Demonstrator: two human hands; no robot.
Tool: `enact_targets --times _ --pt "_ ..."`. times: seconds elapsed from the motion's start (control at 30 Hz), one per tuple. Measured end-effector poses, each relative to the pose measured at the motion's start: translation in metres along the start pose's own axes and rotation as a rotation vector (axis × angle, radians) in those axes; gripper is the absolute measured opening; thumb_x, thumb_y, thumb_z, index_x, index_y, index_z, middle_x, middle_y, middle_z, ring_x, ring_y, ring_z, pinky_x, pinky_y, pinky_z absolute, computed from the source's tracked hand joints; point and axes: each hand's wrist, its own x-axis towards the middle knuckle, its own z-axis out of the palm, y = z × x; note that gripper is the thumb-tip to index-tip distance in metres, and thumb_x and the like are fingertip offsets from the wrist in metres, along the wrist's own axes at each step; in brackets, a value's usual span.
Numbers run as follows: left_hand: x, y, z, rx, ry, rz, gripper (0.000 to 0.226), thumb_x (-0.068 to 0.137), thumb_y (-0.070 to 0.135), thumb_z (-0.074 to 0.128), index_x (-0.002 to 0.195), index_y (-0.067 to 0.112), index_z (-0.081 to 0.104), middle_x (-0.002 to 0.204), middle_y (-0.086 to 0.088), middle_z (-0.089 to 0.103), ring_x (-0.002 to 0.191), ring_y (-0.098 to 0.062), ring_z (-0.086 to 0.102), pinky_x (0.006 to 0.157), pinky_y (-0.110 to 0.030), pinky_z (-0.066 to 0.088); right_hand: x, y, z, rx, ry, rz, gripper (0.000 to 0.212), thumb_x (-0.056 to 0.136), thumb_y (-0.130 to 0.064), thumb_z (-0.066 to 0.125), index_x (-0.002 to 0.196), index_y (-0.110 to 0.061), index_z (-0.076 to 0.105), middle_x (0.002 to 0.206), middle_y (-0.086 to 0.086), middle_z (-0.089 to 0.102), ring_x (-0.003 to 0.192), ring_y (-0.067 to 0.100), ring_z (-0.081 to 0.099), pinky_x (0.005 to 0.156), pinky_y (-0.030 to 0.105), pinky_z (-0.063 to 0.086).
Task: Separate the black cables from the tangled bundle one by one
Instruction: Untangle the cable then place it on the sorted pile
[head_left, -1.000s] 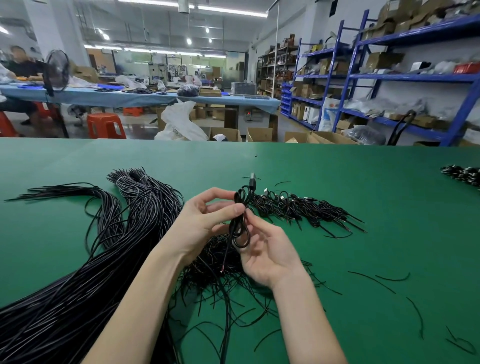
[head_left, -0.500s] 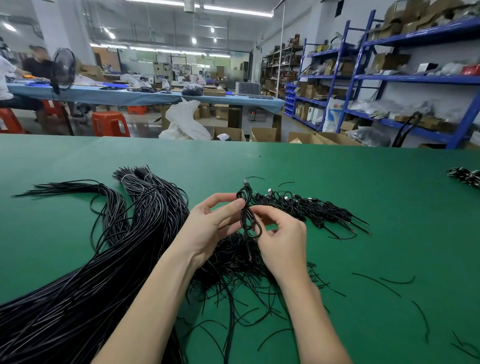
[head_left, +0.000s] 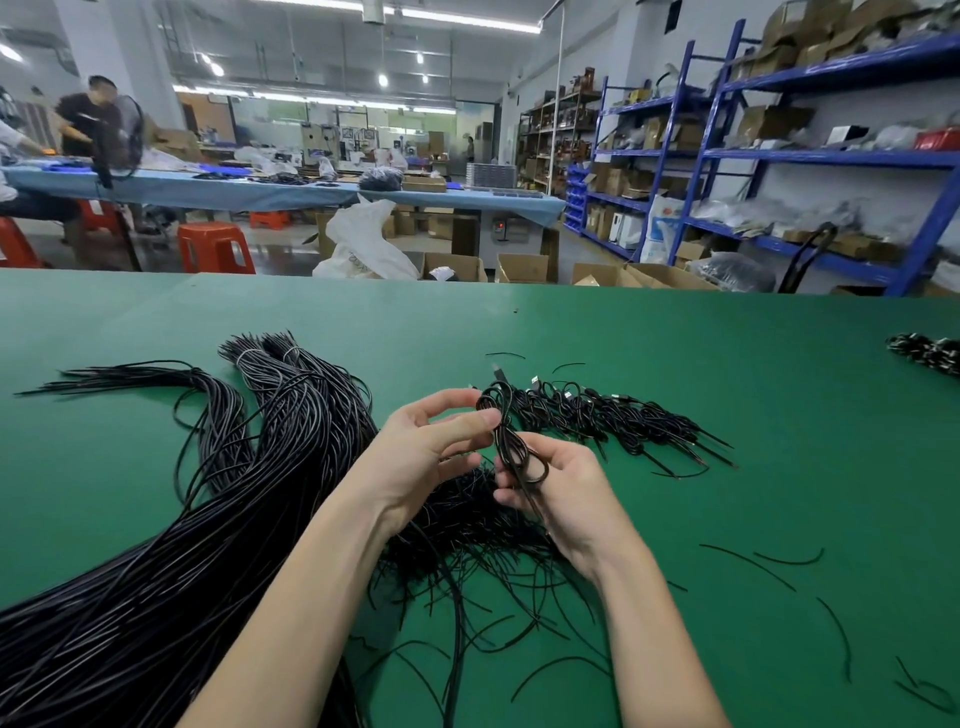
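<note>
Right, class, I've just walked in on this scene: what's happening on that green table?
A person is working on one black cable, folded into loops above the green table. The left hand pinches its upper part; the right hand holds the lower loop. A tangled bundle lies under the hands, long cable bunches to the left, and a row of coiled cables just beyond.

Workshop floor under strip lights

A green table fills the foreground; beyond it stand orange stools, open cardboard boxes, a long blue-covered bench, and blue steel shelving stacked with cartons along the right wall.
</note>
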Motion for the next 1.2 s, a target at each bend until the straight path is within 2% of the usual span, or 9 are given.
enact_targets --times 0.13,0.23,0.4,0.5,0.6,0.7,0.8,0.97,1.2 --pt "-0.001 -0.002 0.000 -0.036 -0.054 -0.068 0.055 0.065 0.015 0.083 0.116 0.009 0.063 0.101 -0.013 0.075 0.075 -0.015 0.070 0.064 -0.020 0.057 0.000 -0.002 0.000 -0.224 0.049 -0.064 0.006 0.092 -0.015 0.074 0.094 -0.010 0.076 0.073 0.001 0.072 0.062 0.006 0.066 0.060 0.022 0.058" --pt "0.001 -0.002 -0.004 -0.016 -0.055 -0.051 0.054 0.066 0.007 0.081 0.117 0.008 0.064 0.103 -0.013 0.076 0.081 -0.016 0.071 0.070 -0.020 0.056 0.002 -0.004 0.003 -0.284 0.111 -0.108 0.007 0.095 -0.012 0.071 0.091 -0.012 0.077 0.073 0.001 0.072 0.063 0.004 0.066 0.057 0.021 0.057" --pt "0.003 -0.007 -0.002 0.010 -0.061 0.010 0.053 0.067 0.007 0.080 0.117 0.007 0.065 0.107 -0.013 0.076 0.094 -0.016 0.068 0.091 -0.027 0.046 -0.003 -0.007 0.002 0.182 0.030 0.244 0.012 0.075 -0.026 0.079 0.077 -0.014 0.080 0.069 -0.001 0.066 0.055 0.005 0.057 0.044 0.014 0.045" --pt "0.004 -0.010 0.000 -0.012 -0.060 0.034 0.055 0.065 0.008 0.081 0.118 0.008 0.063 0.105 -0.011 0.077 0.093 -0.014 0.071 0.091 -0.024 0.051 -0.004 -0.001 0.003 0.441 0.007 0.389 0.018 0.074 -0.022 0.079 0.082 -0.009 0.071 0.067 0.002 0.058 0.049 0.007 0.055 0.040 0.011 0.041" --pt "0.006 -0.011 -0.004 -0.054 -0.073 0.049 0.055 0.066 0.006 0.081 0.118 0.006 0.063 0.107 -0.016 0.075 0.096 -0.018 0.073 0.087 -0.024 0.057 -0.003 0.001 0.007 0.471 -0.004 0.426 0.014 0.077 -0.020 0.078 0.085 -0.010 0.072 0.067 0.002 0.059 0.049 0.009 0.057 0.039 0.012 0.042" --pt "0.007 -0.013 -0.005 -0.026 -0.043 0.041 0.059 0.065 0.010 0.083 0.120 0.007 0.062 0.108 -0.018 0.075 0.096 -0.021 0.073 0.096 -0.033 0.053 -0.003 -0.004 0.006 0.136 0.085 0.345 0.011 0.086 -0.024 0.078 0.084 -0.013 0.078 0.069 -0.001 0.068 0.052 0.007 0.060 0.043 0.016 0.046" --pt "0.008 -0.016 -0.004 0.025 0.001 0.031 0.055 0.064 0.017 0.085 0.116 0.012 0.066 0.105 -0.010 0.077 0.090 -0.015 0.072 0.088 -0.031 0.052 -0.001 -0.008 0.004 -0.187 0.257 0.065 0.003 0.087 -0.019 0.080 0.089 -0.017 0.078 0.073 -0.007 0.075 0.060 0.001 0.065 0.052 0.017 0.051" --pt "0.006 -0.015 -0.008 0.132 0.006 0.045 0.046 0.065 0.024 0.085 0.109 0.014 0.075 0.105 -0.005 0.077 0.093 -0.012 0.072 0.079 -0.023 0.053 -0.002 -0.011 0.016 -0.141 0.274 -0.147 0.011 0.094 -0.013 0.069 0.096 -0.020 0.077 0.088 -0.002 0.078 0.069 0.006 0.068 0.055 0.022 0.054" --pt "0.004 -0.017 -0.007 0.270 -0.026 0.053 0.039 0.067 0.035 0.085 0.104 0.024 0.079 0.108 -0.004 0.077 0.107 -0.014 0.070 0.087 -0.027 0.052 0.000 -0.007 0.015 -0.136 0.304 -0.154 0.008 0.090 -0.015 0.076 0.085 -0.019 0.079 0.074 0.000 0.076 0.062 0.005 0.065 0.053 0.019 0.053"
